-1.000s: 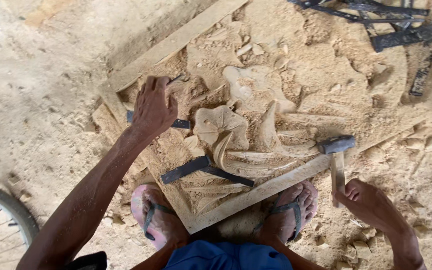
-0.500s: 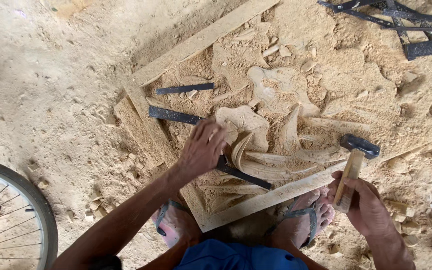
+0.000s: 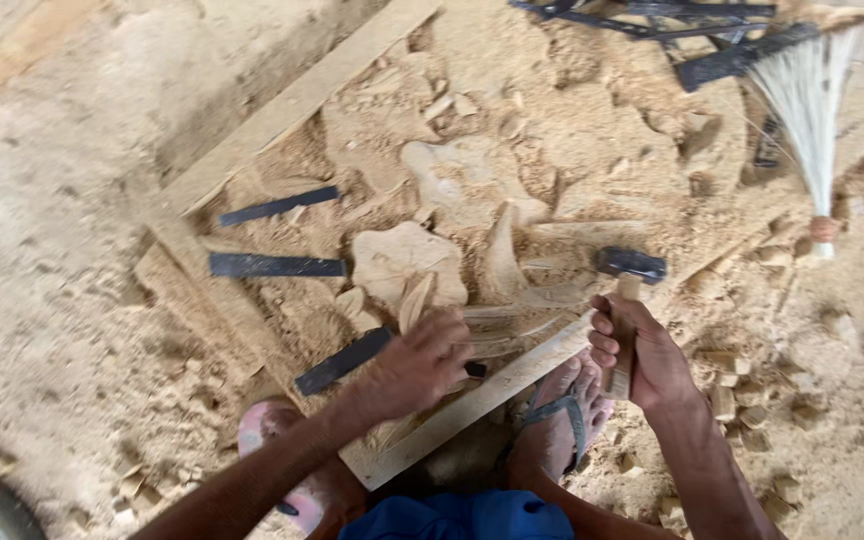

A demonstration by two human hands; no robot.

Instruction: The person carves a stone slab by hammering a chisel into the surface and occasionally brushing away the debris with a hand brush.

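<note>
**Pale wood carving on the ground, hammer and chisel in hand**

Pale wood everywhere here. The carving [image 3: 422,265] is lying flat on the sandy ground inside a frame of planks [image 3: 292,105], half buried in shavings. The left hand [image 3: 417,365] is closing over a dark flat chisel [image 3: 342,362] right at the carving's near edge. The right hand [image 3: 652,360] is gripping the wooden handle of a hammer [image 3: 627,290], its dark head sitting just above the fist. Two more chisels [image 3: 277,265] are lying on the left side of the frame. Sandalled feet [image 3: 562,420] are pressing against the near plank. A straw brush [image 3: 812,110] is resting at top right, wood chips [image 3: 742,390] scattered near it.
</note>
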